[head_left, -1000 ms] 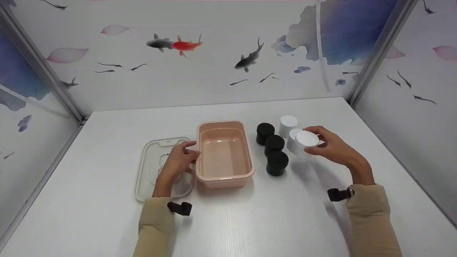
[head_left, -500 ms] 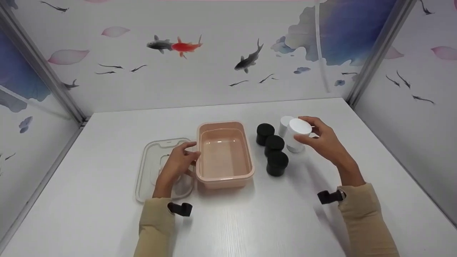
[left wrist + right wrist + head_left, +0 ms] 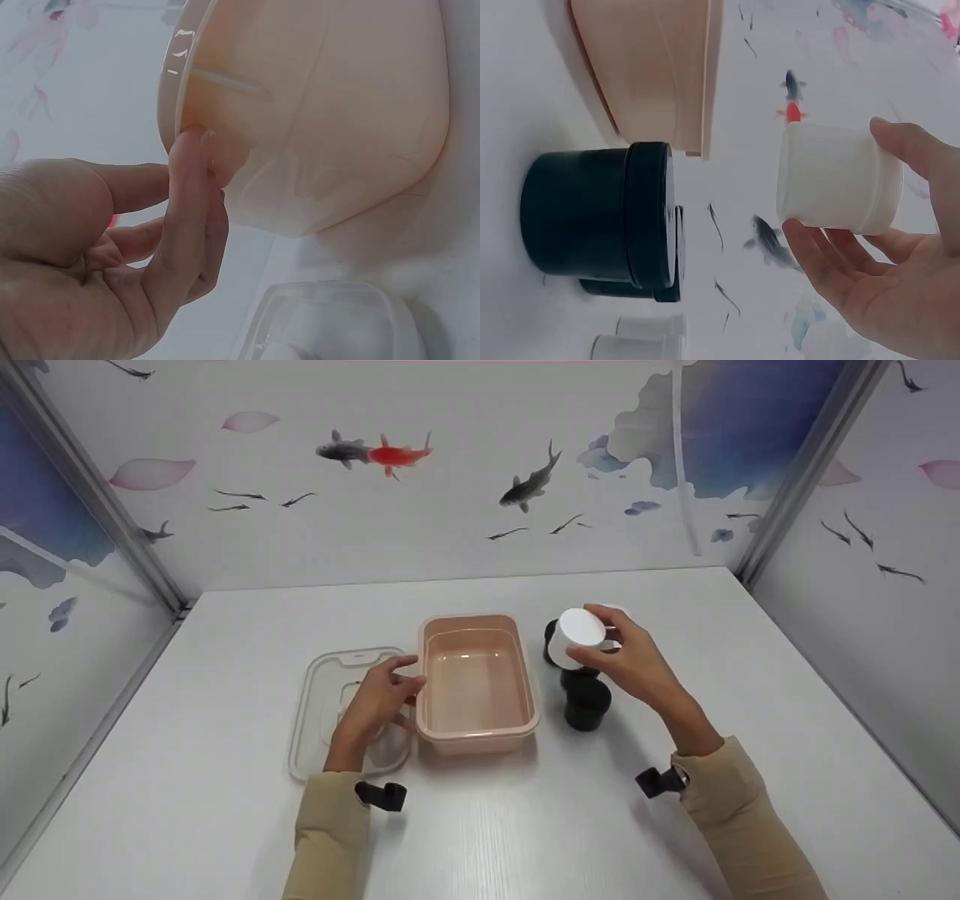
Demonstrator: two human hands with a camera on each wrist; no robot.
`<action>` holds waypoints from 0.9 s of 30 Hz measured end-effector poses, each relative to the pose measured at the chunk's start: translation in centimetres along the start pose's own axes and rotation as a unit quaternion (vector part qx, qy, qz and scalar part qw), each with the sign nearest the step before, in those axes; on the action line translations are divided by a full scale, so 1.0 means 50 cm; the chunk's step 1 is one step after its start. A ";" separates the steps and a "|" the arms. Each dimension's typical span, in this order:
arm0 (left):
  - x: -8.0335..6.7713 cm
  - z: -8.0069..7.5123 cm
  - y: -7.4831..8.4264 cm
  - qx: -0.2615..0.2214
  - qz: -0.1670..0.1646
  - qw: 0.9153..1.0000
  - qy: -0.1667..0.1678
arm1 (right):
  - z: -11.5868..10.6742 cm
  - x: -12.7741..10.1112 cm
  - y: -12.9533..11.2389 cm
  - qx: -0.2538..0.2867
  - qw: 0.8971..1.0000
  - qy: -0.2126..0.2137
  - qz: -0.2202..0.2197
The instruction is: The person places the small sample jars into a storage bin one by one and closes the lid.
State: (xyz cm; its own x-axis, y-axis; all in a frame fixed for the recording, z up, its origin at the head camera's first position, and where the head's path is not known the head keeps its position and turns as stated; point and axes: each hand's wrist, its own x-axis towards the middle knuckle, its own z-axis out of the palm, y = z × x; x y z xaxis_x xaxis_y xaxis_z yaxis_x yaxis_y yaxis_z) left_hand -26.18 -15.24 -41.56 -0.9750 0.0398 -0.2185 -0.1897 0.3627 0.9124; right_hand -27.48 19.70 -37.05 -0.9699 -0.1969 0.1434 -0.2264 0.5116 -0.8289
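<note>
My right hand [image 3: 637, 660] holds a white lidded jar [image 3: 576, 637] between thumb and fingers. In the right wrist view this jar is up in the air, above the level of the black jars' lids [image 3: 649, 214]. Several black jars [image 3: 587, 705] stand in a row right of a pink plastic box [image 3: 476, 739]; the held jar partly covers the row in the head view. My left hand [image 3: 375, 701] grips the box's left rim, fingertips tucked under the lip in the left wrist view. The box's inside is bare.
A translucent lid [image 3: 311, 712] lies flat on the white table [image 3: 480, 825], left of the box and partly under my left forearm. White jars [image 3: 639, 346] stand beyond the black ones, mostly hidden behind my right hand. Printed panels [image 3: 420, 532] enclose the table's back and sides.
My right hand has carried the white jar leftward, from over the other white jars to above the black ones. My left hand stays on the box rim.
</note>
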 end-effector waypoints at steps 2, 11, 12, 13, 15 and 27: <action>0.000 0.001 0.000 0.003 -0.003 1.000 0.001 | 0.012 0.010 -0.010 -0.003 1.000 -0.006 0.003; 0.001 0.003 0.000 0.023 -0.005 1.000 0.006 | 0.050 0.062 -0.060 -0.031 0.998 -0.053 0.015; 0.001 0.003 0.000 0.024 -0.005 1.000 0.006 | 0.055 0.066 -0.066 -0.034 0.998 -0.056 0.013; 0.001 0.002 -0.001 0.024 -0.004 1.000 0.006 | 0.059 0.070 -0.073 -0.037 0.998 -0.059 0.011; 0.000 0.002 -0.001 0.022 -0.005 1.000 0.005 | 0.069 0.078 -0.085 -0.040 0.997 -0.065 0.003; 0.001 0.001 0.000 0.020 -0.012 1.000 0.005 | 0.102 0.132 -0.165 -0.020 0.994 -0.109 -0.009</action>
State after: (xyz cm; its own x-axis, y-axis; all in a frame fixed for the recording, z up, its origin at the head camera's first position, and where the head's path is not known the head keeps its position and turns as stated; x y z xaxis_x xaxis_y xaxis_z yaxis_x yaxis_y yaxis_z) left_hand -26.25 -15.17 -41.58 -0.9715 0.0224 -0.2360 -0.2076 0.4000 0.8927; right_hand -31.55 9.91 -32.05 -0.9240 -0.3811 0.0328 -0.2506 0.5383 -0.8046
